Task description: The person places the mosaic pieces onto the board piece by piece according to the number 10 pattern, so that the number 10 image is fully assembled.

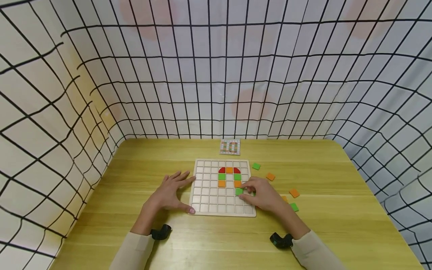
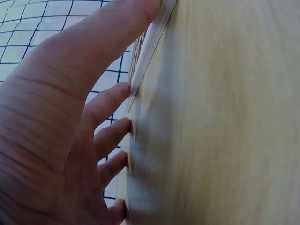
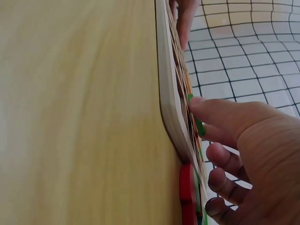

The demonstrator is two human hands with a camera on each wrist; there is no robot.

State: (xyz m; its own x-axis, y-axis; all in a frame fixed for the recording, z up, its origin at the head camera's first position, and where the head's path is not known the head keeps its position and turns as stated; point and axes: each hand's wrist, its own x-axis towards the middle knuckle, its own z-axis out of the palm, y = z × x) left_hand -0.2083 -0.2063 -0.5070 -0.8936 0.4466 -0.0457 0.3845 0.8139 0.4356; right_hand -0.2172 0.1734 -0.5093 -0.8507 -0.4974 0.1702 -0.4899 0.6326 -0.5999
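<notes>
A pale wooden grid board (image 1: pixel 206 200) lies on the table. My left hand (image 1: pixel 170 191) spreads along its left side, thumb at the near left corner and index fingertip at the left edge; the thumb (image 2: pixel 108 37) also shows against the board in the left wrist view. With thumb and index finger my right hand (image 1: pixel 261 193) pinches a green square tile (image 1: pixel 239 191) over the board's right part. It stands tilted at the grid in the right wrist view. On the board, red quarter-round tiles (image 1: pixel 222 170) flank an orange tile (image 1: pixel 229 170), with green and orange squares below them.
Loose tiles lie right of the board, including a green one (image 1: pixel 256 166) and orange ones (image 1: pixel 270 176). A small pattern card (image 1: pixel 230 147) lies behind it. Something red (image 3: pixel 187 194) sits by the board's edge. Black-gridded white walls (image 1: pixel 216 90) surround the table.
</notes>
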